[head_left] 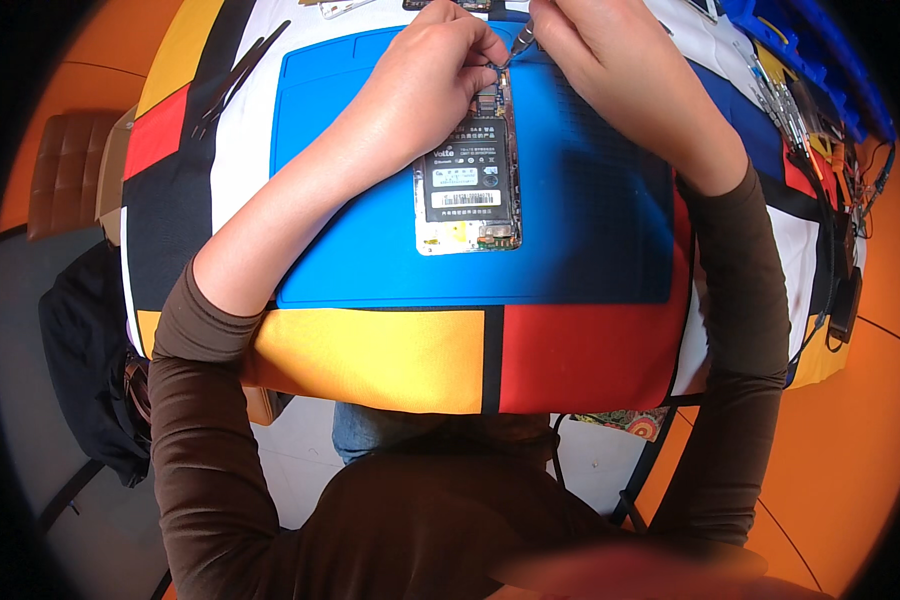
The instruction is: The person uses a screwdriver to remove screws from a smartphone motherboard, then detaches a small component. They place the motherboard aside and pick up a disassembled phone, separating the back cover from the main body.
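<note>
Opened phone [468, 170], back cover off, dark battery exposed, lies flat on blue work mat [370, 250], directly under both hands. Far left of the grip: tweezers [238, 75] on the colour-block tablecloth [390, 360], well apart from the left hand. Left hand [430, 75]: fingers curled, fingertips pressed together on the phone's upper end, beside the circuit board; cannot tell whether anything small is pinched between them. Right hand [610, 65]: fingers pinching a slim metal tool [520, 40], tip down at the phone's top edge, just beside the left fingertips. Far right of the grip: row of tools [785, 105], blue tray [820, 50], cables
</note>
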Demonstrator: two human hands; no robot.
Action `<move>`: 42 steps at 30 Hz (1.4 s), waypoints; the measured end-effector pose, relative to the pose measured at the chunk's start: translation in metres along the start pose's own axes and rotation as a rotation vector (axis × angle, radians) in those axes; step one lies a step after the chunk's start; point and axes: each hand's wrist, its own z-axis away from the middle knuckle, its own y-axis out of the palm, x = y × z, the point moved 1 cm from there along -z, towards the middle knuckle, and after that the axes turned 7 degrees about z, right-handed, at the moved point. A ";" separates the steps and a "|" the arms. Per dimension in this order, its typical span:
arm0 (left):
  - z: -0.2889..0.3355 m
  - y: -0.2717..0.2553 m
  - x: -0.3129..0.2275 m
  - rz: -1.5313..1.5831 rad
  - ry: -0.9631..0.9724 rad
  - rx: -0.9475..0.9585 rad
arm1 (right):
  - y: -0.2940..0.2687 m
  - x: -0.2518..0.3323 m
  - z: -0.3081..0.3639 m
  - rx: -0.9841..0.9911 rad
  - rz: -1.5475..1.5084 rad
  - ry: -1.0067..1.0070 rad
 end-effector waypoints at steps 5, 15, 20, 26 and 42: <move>0.000 0.000 0.000 0.013 -0.005 -0.005 | -0.002 0.006 -0.003 -0.005 -0.023 0.001; 0.001 -0.001 0.000 -0.010 0.016 0.006 | -0.009 0.012 -0.007 0.035 0.013 0.090; 0.001 0.000 0.000 0.016 0.008 0.007 | -0.009 0.014 -0.007 0.064 -0.043 0.053; 0.000 0.000 0.000 0.006 0.025 -0.001 | -0.015 0.014 -0.005 0.097 -0.003 0.199; 0.001 -0.001 -0.002 -0.029 0.024 0.000 | -0.009 0.005 -0.003 0.075 0.021 0.094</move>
